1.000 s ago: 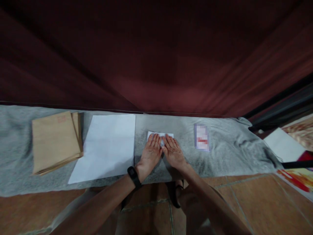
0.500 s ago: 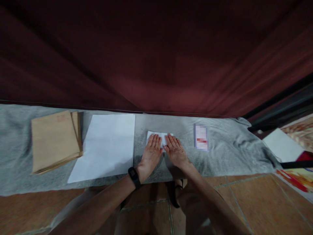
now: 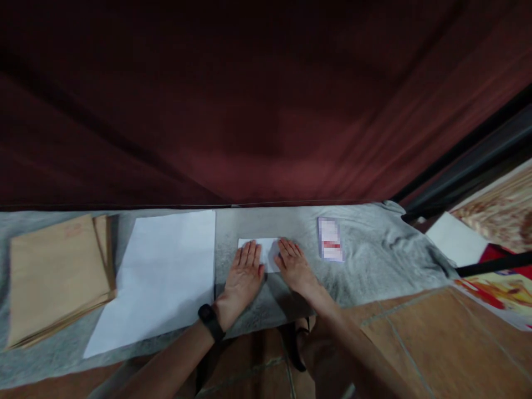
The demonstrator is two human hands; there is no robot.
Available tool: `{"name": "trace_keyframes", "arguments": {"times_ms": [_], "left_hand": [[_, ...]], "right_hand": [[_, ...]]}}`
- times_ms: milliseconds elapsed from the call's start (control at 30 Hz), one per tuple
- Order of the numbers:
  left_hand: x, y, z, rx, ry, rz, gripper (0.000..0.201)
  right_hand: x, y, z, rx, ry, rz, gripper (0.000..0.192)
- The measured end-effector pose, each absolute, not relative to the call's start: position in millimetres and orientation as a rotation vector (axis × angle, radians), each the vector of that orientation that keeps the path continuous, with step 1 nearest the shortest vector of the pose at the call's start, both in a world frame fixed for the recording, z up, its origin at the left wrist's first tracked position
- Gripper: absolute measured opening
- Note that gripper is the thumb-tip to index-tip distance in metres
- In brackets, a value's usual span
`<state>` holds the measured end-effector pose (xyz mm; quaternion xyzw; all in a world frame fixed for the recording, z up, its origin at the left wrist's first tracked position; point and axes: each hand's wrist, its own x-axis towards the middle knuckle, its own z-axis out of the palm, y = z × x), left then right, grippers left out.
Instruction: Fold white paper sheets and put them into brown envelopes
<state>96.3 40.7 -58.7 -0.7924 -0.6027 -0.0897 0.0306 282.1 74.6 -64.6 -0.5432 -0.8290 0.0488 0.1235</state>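
A small white piece of paper [image 3: 270, 256], seemingly folded, lies flat on the grey cloth in front of me. My left hand [image 3: 245, 271] rests palm down on its left part, fingers stretched out and pointing away from me. On its right edge lies my right hand [image 3: 296, 267], also flat with the fingers extended. Between the two hands a strip of the paper shows; the rest is covered by them. To the left is a large white sheet [image 3: 162, 277], lying flat and apart from my hands.
Brown paper envelopes [image 3: 58, 277] are stacked at the far left. A blurred-out pale card or packet with a red band [image 3: 331, 239] lies to the right on the grey cloth [image 3: 382, 260]. Dark red fabric [image 3: 249, 111] hangs behind. A black bar [image 3: 494, 264] stands at the right.
My hands have spread apart over the small paper, the left one leftward, so more of its middle shows. The whole view has shifted and tilted slightly.
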Motion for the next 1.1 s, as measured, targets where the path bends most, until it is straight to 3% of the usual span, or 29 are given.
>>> {"name": "trace_keyframes", "arguments": {"times_ms": [467,1100], "left_hand": [[74,51,-96,-2.37,-1.82,-0.565,0.058],[54,54,-97,-2.331,-1.854,-0.655,0.063]], "right_hand": [[257,67,-80,-1.376,-2.406,0.01,0.057],[300,71,-62,-1.562,-2.52,0.293,0.07]]}}
